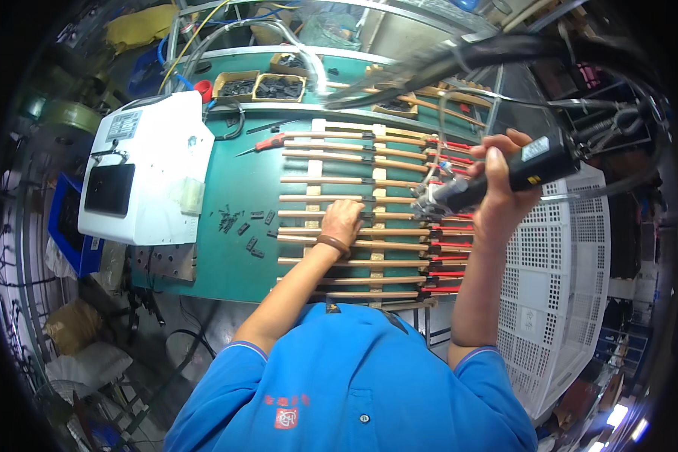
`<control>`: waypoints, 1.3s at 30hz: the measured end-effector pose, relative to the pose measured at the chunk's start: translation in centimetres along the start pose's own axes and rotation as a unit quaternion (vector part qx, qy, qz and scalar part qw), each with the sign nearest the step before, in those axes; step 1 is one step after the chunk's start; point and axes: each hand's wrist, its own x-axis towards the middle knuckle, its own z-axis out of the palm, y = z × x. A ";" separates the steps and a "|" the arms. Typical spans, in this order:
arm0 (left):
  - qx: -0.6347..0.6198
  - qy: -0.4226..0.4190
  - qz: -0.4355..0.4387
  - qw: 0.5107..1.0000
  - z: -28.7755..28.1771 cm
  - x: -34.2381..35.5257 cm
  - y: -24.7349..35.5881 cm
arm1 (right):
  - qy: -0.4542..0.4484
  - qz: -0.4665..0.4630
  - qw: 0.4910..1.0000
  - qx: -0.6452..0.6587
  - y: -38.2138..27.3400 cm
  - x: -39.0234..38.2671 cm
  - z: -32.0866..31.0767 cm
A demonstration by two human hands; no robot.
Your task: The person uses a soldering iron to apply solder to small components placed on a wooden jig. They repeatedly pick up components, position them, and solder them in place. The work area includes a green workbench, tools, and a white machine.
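Several slim wooden bars lie crosswise on pale slotted supports, with black fittings and red pieces at their right ends. My left hand, fingers curled down, rests on a bar among the middle rows by a small black fitting; what exactly it grips is partly hidden. My right hand grips a black powered hand tool with hoses and a silver tip, which hangs over the bars' right-hand fittings. A red-handled screwdriver lies at the upper left of the rows.
A white machine stands left on the green table, beside loose black pieces. Cardboard boxes of black parts line the back, behind a metal rail. A white perforated crate sits right, a blue bin left. Cables loop overhead.
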 end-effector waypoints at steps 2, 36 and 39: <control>-0.019 0.033 0.005 0.999 1.5 -0.6 -1.2 | 0.012 0.011 0.999 0.032 0.3 -0.5 -0.2; 0.166 0.099 -0.202 0.960 -14.2 -11.7 -15.4 | 0.021 0.054 0.995 0.075 1.9 -3.0 0.8; 0.003 0.139 -0.351 0.926 -15.4 -12.0 -15.0 | 0.028 0.036 0.995 0.084 1.9 -3.0 0.8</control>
